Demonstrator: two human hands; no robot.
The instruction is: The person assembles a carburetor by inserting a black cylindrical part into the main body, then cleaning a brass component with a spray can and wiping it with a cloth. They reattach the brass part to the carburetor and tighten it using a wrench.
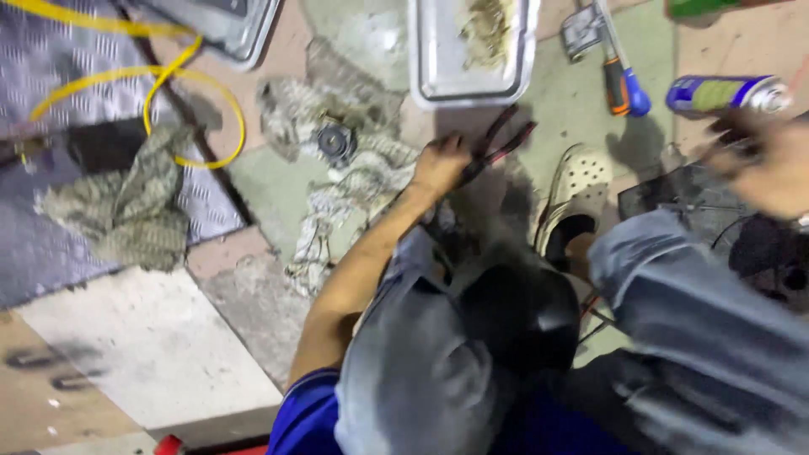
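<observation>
The left hand (440, 164) grips red-handled pliers (497, 143) on the floor, just below the metal tray (430, 59). The right hand (763, 164), blurred, sits below the spray can (725, 94); whether its fingers are closed I cannot tell.

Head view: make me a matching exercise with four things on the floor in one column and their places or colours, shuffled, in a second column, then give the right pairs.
Things:
1. pliers
2. spray can
3. metal tray
4. hose

Places or colours:
A. yellow, looped at the upper left
B. held in the left hand
C. blue, lying on its side at the upper right, near the blurred right hand
D. silver, at the top middle, with debris inside

Pairs: 1-B, 2-C, 3-D, 4-A
</observation>
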